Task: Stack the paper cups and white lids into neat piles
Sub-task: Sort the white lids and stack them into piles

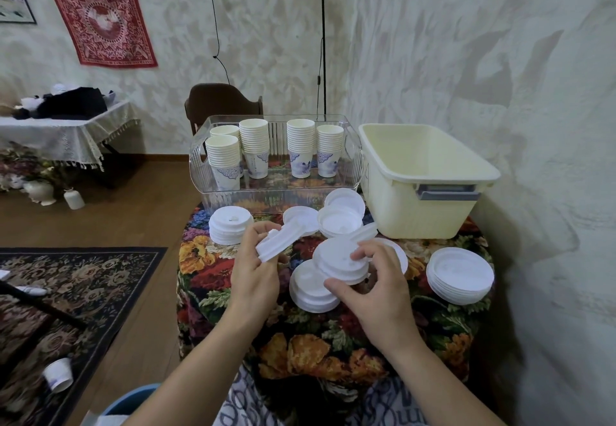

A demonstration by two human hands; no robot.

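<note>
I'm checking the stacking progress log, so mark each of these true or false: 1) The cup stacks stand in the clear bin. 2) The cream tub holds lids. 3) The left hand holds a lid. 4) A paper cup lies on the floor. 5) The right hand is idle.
1) True: the cup stacks stand inside the clear bin.
2) False: the cream tub shows no lids inside.
3) True: the left hand holds a white lid.
4) True: a paper cup lies on the floor at lower left.
5) False: the right hand grips a small pile of lids.
</note>
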